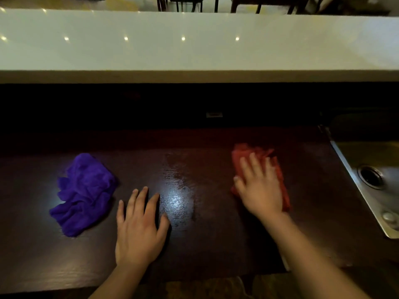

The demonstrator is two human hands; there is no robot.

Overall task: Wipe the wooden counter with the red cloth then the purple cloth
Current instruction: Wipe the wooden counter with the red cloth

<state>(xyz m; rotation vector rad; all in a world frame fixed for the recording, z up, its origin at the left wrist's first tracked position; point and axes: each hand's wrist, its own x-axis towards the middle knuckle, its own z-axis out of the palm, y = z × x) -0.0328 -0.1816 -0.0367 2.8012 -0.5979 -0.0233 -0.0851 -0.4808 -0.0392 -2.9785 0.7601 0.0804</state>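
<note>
Purple cloth [83, 194] lay crumpled at the left of the wooden counter [216, 234], touching nothing, bare wood all round it. Left hand [140, 229] lay just right of it, flat on the wood, palm down, fingers spread, holding nothing. A shiny streaked patch [178, 190] sat mid-counter between the hands. Right hand [259, 186] pressed flat on the red cloth [244, 156], fingers open and spread, not clenched; cloth stuck out past the fingertips and along the hand's right side, rest hidden under the palm. Open wood ran on to the metal sink [367, 190], cut off at the frame's right edge. Counter's back strip was too dark to make out under the white ledge [194, 44].
</note>
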